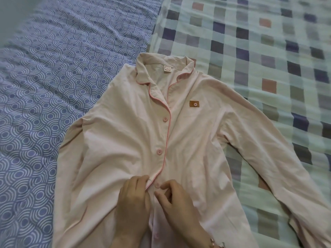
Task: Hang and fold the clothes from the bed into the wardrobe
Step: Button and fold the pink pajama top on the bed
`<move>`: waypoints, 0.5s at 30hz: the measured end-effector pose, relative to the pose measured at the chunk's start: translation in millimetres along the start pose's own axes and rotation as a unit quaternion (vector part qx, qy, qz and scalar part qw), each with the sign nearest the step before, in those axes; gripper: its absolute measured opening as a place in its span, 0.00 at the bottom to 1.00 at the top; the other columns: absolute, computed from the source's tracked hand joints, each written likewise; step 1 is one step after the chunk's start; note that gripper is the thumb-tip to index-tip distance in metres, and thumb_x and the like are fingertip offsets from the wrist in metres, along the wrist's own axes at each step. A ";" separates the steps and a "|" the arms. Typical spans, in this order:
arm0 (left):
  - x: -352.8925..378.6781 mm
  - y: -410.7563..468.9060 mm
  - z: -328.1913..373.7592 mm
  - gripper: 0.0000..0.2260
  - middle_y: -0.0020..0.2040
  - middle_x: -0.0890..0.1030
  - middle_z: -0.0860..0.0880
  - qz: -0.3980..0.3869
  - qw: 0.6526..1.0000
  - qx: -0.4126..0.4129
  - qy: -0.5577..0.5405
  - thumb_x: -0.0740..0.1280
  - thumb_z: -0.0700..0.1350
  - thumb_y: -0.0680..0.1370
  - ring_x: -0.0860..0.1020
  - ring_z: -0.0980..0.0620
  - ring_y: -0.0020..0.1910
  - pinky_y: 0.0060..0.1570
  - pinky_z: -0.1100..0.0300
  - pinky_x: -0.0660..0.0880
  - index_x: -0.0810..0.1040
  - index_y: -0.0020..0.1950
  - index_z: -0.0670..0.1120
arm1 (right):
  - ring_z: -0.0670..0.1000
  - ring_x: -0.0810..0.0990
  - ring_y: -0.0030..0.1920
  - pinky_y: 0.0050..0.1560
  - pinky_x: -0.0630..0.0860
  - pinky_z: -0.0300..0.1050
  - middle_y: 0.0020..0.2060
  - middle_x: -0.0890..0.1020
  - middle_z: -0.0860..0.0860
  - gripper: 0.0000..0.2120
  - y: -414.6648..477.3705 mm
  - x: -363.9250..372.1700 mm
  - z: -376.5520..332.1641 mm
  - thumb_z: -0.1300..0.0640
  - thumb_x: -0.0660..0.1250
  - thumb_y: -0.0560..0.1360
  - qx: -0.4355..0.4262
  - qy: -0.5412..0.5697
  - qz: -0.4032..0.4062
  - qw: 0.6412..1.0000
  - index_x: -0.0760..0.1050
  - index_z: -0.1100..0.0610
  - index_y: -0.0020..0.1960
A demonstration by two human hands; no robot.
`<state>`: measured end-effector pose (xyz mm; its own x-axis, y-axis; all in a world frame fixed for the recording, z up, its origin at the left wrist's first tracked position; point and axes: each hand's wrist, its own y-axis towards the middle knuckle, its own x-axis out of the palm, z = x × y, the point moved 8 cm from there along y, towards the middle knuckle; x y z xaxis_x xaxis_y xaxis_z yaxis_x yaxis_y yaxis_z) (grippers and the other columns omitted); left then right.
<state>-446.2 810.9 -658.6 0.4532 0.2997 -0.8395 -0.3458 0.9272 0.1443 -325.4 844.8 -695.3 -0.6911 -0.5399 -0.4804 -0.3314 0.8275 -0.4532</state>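
Under our fingers: the pink shirt [143,140] lies front up on the bed, with its collar [161,72] far beyond our fingertips.
Left hand [132,203]: fingers curled together, pinching the piped front edge [162,163] where it ends at our fingertips.
Right hand [179,208]: fingers curled, with the tips on the cloth just right of the left fingers. We cannot tell whether they pinch a fold.
Loose button [157,184]: it sits between the two sets of fingertips, uncovered.
Fastened buttons [159,151]: two, farther up the piped edge from our fingers.
Long sleeve [268,149]: spread out well to the right of our fingers.
Blue quilt [44,86]: under the shirt's left edge, with open room to the left of our fingers.
Checked sheet [268,51]: under the sleeve, with open room beyond and to the right of our fingers.
Bracelet [213,241]: on our right wrist.
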 end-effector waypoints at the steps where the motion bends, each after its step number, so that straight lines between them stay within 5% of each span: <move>1: -4.7 -0.3 -1.2 0.13 0.39 0.78 0.46 0.010 1.000 -0.004 0.002 0.56 0.43 0.67 0.69 0.51 0.41 0.41 0.58 0.67 0.71 0.50 0.48 | 0.40 0.74 0.41 0.43 0.68 0.34 0.35 0.74 0.42 0.06 2.9 -2.1 -2.1 0.48 0.64 0.76 0.014 0.004 0.015 1.000 0.70 0.49 0.45; 5: -26.9 -2.5 -3.6 0.11 0.36 0.78 0.44 0.064 0.996 -0.010 0.056 0.59 0.46 0.71 0.73 0.46 0.37 0.39 0.56 0.65 0.79 0.42 0.42 | 0.50 0.76 0.48 0.44 0.67 0.43 0.41 0.76 0.47 0.07 16.8 -2.7 -15.2 0.50 0.63 0.77 0.026 -0.042 0.019 0.999 0.68 0.51 0.43; 10: -32.4 -10.4 15.4 0.11 0.35 0.76 0.44 0.099 0.992 0.020 0.072 0.61 0.46 0.73 0.68 0.47 0.38 0.38 0.54 0.63 0.79 0.39 0.42 | 0.47 0.74 0.40 0.43 0.68 0.39 0.35 0.74 0.46 0.07 17.2 -4.8 -23.2 0.55 0.64 0.76 0.001 -0.031 0.003 1.000 0.69 0.52 0.39; 15: -12.4 -21.4 7.6 0.10 0.30 0.77 0.52 -0.021 0.977 -0.198 -0.074 0.67 0.51 0.73 0.75 0.51 0.32 0.32 0.55 0.70 0.75 0.35 0.48 | 0.41 0.74 0.30 0.34 0.69 0.30 0.28 0.75 0.46 0.11 1.4 -20.4 -19.9 0.60 0.68 0.72 0.019 0.072 0.002 0.997 0.71 0.50 0.34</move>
<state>-438.2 789.0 -647.3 0.5774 0.3196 -0.7513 -0.6016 0.7887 -0.1268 -324.6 860.0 -671.2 -0.7779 -0.5070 -0.3713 -0.3054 0.8214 -0.4817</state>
